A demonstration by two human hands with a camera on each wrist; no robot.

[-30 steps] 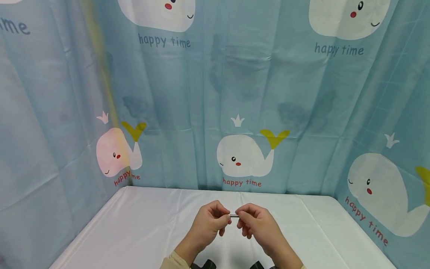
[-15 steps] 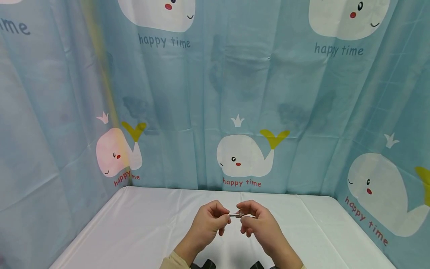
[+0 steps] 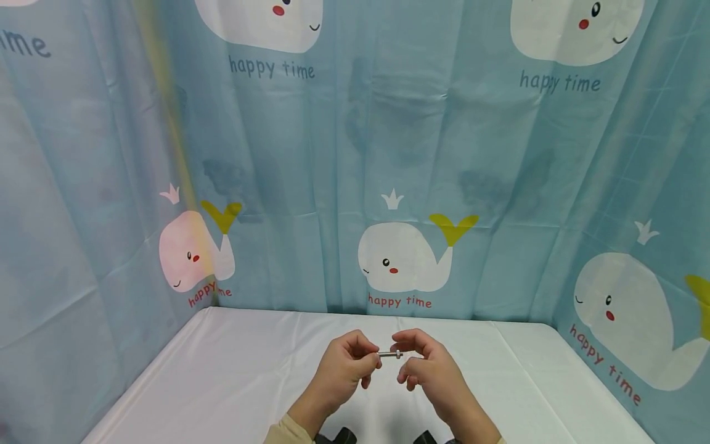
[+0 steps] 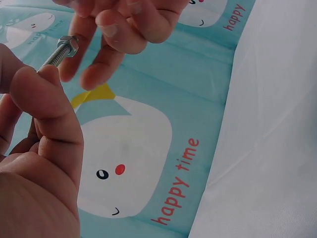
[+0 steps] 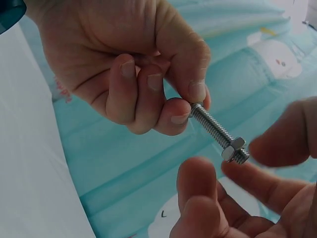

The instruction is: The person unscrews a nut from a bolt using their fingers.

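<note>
Bolt (image 5: 212,124), just one, lies nearly level above the white desk (image 3: 222,382), its left end pinched in my left grip (image 3: 346,368). One nut (image 5: 234,149) sits round its thread near the right end. My right grip (image 3: 424,365) holds nothing, thumb and fingers parted just beside the nut. Three printed whales (image 3: 402,265) line the lower part of the curtain (image 3: 299,160) beyond.

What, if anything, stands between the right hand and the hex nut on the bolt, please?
Nothing visible does: the hex nut sits near the free end of the bolt, and the right hand is close by, finger and thumb apart. The left hand pinches only the bolt's other end.
</note>
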